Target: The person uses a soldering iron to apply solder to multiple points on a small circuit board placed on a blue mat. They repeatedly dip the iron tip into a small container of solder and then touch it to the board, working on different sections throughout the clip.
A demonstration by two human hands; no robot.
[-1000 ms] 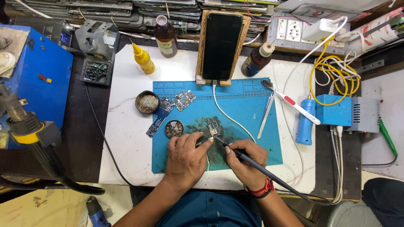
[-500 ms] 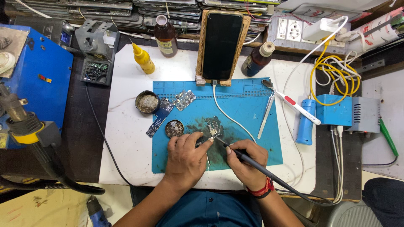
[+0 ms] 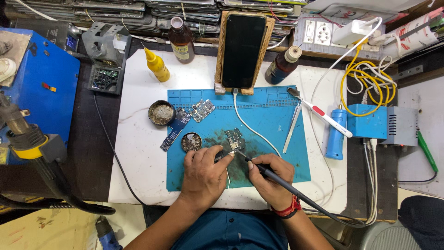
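Blue mat (image 3: 277,120): three circuit boards, two tins, one soldering iron (image 3: 268,172).

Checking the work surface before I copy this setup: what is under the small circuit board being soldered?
The circuit board lies on a blue mat, dark-stained around it. The left hand covers the mat just below it.

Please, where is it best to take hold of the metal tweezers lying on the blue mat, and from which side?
Grip the tweezers near their middle, from above. They lie flat on the blue mat, slanted, thin tips toward the person, and nothing touches them. The toothbrush lies just to their right.
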